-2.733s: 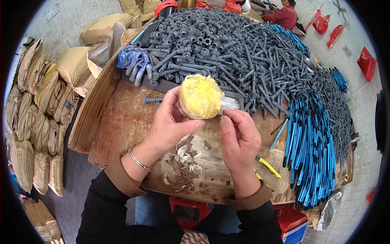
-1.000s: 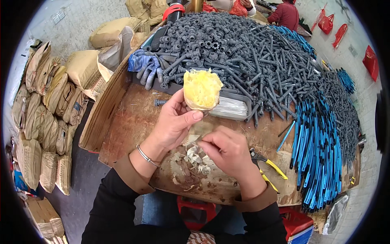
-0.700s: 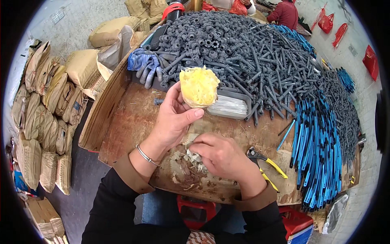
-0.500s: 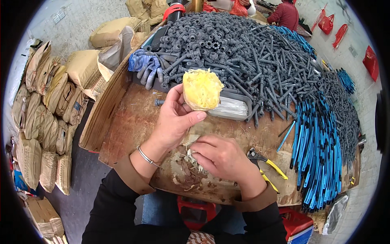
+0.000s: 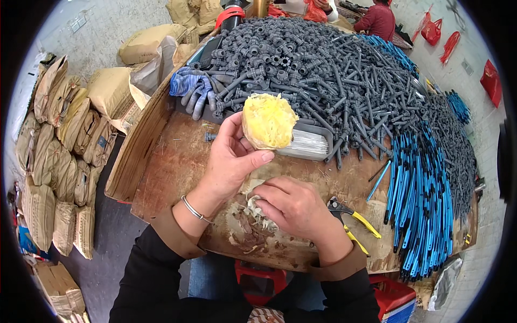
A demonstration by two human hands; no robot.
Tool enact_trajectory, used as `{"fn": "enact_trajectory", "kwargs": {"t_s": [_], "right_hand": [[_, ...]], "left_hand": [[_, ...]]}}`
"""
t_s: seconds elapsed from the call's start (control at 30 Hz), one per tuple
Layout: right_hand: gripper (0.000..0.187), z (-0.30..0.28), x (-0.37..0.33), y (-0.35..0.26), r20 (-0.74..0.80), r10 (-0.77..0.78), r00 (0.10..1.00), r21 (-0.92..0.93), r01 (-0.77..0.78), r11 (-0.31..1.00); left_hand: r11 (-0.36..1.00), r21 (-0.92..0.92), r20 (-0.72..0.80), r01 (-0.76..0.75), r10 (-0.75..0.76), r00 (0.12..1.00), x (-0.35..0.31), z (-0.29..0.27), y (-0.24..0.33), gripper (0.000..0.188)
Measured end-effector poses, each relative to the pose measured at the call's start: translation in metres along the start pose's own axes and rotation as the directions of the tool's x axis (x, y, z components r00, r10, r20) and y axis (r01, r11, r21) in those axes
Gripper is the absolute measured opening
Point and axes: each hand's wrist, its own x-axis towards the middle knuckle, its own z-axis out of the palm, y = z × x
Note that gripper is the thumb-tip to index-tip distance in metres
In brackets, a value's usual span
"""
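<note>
My left hand point(image 5: 232, 156) is closed around a thick piece of sweet potato point(image 5: 269, 121), its broken yellow flesh facing up and thin pale skin on its side. Low over the table's front part, my right hand point(image 5: 293, 207) has its fingers pinched on a crumpled whitish scrap point(image 5: 256, 209) that looks like peel or tissue. Brown and pale peelings point(image 5: 250, 234) lie under and beside these fingers on the wooden tabletop point(image 5: 177, 161). Cutting pliers point(image 5: 353, 218) with yellow handles lie just right of my right hand.
A large heap of grey plastic fittings point(image 5: 312, 70) covers the back. Behind the sweet potato sits a grey tray of thin metal rods point(image 5: 309, 142). Blue-and-grey gloves point(image 5: 194, 89) lie left; blue strips point(image 5: 420, 210) pile up right. Paper sacks point(image 5: 48, 161) stand left; a person point(image 5: 377, 21) is far back.
The sweet potato has dipped slightly in my left hand. My right hand has shifted slightly, and more of the whitish scrap shows at its fingertips.
</note>
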Motion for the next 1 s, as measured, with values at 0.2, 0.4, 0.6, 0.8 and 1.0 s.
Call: {"fn": "enact_trajectory", "kwargs": {"t_s": [0.2, 0.4, 0.6, 0.8, 1.0], "right_hand": [[0.019, 0.001, -0.0012, 0.0024, -0.02, 0.005, 1.0, -0.02, -0.005, 1.0], [0.018, 0.0008, -0.0002, 0.002, -0.048, -0.043, 0.998, -0.015, 0.042, 0.999], [0.018, 0.0, -0.0002, 0.0013, -0.06, -0.044, 0.997, -0.011, 0.044, 0.999], [0.018, 0.0005, 0.0012, 0.002, -0.083, -0.069, 0.994, -0.011, 0.068, 0.998], [0.018, 0.0002, 0.0004, 0.0002, -0.083, -0.069, 0.994, -0.006, 0.069, 0.998]], "left_hand": [[0.999, 0.028, 0.005, -0.036, 0.036, 0.999, -0.0002, -0.0013, -0.003, 0.071], [0.996, 0.062, 0.01, -0.069, 0.068, 0.998, -0.0006, -0.0001, -0.0013, 0.071], [0.996, 0.062, 0.015, -0.064, 0.063, 0.998, -0.0004, 0.0009, -0.003, 0.071], [0.997, 0.051, 0.01, -0.057, 0.057, 0.998, -0.0009, 0.0008, -0.0005, 0.071], [0.994, 0.056, -0.004, -0.091, 0.092, 0.996, -0.0012, 0.0011, -0.0028, 0.07]]}}
